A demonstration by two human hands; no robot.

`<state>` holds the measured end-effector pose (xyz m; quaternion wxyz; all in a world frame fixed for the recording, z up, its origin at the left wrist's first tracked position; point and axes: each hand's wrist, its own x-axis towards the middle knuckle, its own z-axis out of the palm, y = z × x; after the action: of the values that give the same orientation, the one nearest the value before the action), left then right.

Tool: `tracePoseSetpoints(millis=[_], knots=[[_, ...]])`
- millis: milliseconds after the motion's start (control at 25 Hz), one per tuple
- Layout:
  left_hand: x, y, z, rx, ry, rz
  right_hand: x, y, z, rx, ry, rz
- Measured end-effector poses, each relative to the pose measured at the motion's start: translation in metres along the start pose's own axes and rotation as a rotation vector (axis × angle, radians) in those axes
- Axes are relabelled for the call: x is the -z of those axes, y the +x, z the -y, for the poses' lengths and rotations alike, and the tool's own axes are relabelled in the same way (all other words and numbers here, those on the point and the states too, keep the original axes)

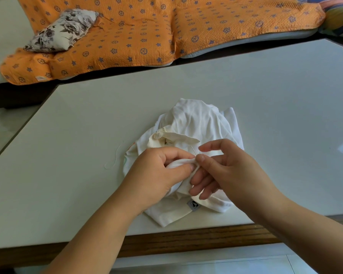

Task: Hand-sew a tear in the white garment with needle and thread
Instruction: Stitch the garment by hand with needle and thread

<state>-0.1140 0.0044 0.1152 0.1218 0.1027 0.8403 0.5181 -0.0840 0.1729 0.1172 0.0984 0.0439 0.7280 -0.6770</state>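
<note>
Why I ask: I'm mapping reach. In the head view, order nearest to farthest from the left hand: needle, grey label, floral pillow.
1. Needle, upright at the fingers of the left hand.
2. Grey label, at the near hem of the white garment.
3. Floral pillow, far back left on the orange quilt.

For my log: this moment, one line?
left hand pinches garment | right hand by needle, grip unclear | thread on table
</note>
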Motion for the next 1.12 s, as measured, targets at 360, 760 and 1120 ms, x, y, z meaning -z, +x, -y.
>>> tracePoseSetpoints(millis=[360, 760, 1120], knots=[[0.002, 0.000, -0.002, 0.015, 0.067, 0.059, 0.010, 0.004, 0.015, -0.135, -0.140, 0.099], [0.005, 0.003, -0.001, 0.169, -0.093, 0.118, 0.038, 0.026, 0.024, -0.048, 0.448, -0.025], [0.007, 0.002, -0.003, 0.179, -0.095, 0.146, 0.045, 0.036, 0.020, 0.093, 0.587, -0.185]])
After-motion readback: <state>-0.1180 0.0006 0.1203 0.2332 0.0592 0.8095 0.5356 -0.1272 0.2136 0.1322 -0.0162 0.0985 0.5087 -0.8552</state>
